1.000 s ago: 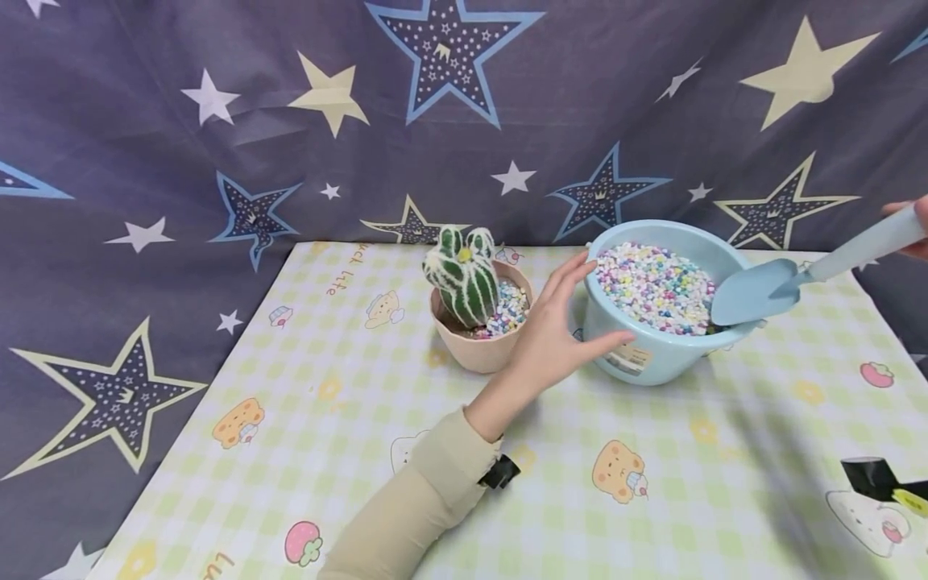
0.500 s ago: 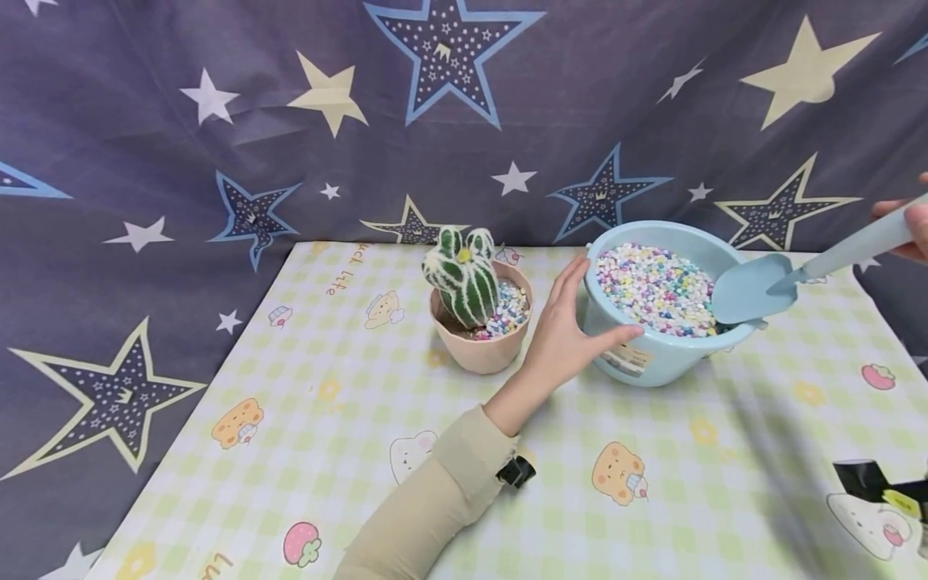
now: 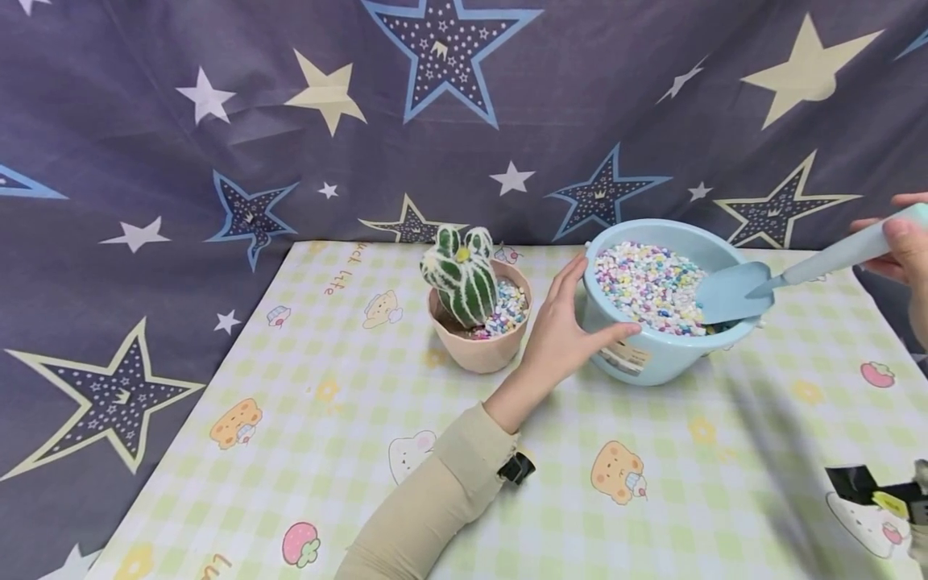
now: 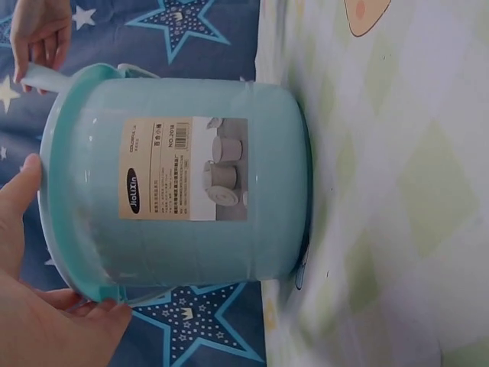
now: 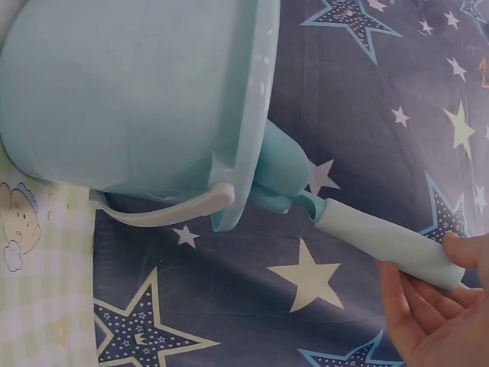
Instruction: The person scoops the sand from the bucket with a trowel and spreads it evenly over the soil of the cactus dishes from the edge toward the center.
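A light blue bucket (image 3: 673, 361) stands on the table, filled with multicoloured pebbles (image 3: 645, 286). My left hand (image 3: 554, 346) steadies it at the near left, thumb and fingers spread along the rim. In the left wrist view, those fingers bend at the rim beside a handle lug, and the bucket wall (image 4: 92, 183) carries a paper label. On the other side, my right hand (image 3: 906, 246) grips a light blue trowel (image 3: 834, 254) by the end of its handle. The trowel's blade slants down over the right rim, its tip at the pebbles. The bucket's swing handle (image 5: 176, 214) hangs down.
Left of the bucket is a pinkish pot (image 3: 478, 353) holding a white-fuzzed cactus (image 3: 471, 294) and some coloured pebbles. A checked tablecloth (image 3: 348, 459) covers the table. Behind it hangs a dark star-patterned curtain (image 3: 261, 121).
My right hand has come further into view, moving the trowel left and its blade deeper over the pebbles. My left hand has shifted slightly right along the bucket.
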`<state>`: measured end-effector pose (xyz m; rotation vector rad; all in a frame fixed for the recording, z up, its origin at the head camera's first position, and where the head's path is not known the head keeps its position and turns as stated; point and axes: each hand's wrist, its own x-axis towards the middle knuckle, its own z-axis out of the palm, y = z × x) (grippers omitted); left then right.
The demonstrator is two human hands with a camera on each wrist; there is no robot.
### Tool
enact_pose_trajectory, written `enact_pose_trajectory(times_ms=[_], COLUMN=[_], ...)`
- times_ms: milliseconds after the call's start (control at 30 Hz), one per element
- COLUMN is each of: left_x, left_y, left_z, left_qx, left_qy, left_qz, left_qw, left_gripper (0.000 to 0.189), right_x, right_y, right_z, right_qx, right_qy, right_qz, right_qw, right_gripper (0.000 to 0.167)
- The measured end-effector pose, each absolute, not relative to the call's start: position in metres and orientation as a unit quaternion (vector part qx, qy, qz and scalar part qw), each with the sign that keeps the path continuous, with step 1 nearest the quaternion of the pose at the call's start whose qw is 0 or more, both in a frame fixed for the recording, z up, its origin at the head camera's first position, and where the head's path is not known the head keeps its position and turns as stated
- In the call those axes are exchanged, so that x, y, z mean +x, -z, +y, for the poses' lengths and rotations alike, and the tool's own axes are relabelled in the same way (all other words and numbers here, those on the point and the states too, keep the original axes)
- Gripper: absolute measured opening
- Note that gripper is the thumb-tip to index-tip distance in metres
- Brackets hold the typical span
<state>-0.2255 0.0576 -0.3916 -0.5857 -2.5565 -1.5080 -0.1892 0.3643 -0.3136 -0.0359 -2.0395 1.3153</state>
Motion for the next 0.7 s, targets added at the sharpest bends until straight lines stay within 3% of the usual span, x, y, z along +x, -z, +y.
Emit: enact_pose_trajectory(times_ms=[367, 700], left_x=[-0.225, -0.226], left_y=[0.387, 0.389], left_z=[0.056, 0.056], left_qx=[-0.186, -0.187], left_qy=[0.467, 0.461], left_qz=[-0.863, -0.865], left_qw=[0.056, 0.062], left_gripper=[0.104, 0.104], right_x=[-0.185, -0.184], right_y=[0.318, 0.327], right_z=[0.359, 0.357], right_qx=[-0.033, 0.071], right_qy=[-0.505, -0.693], right_qz=[-0.777, -0.625], right_qw=[0.374, 0.352], right_gripper=[0.027, 0.011])
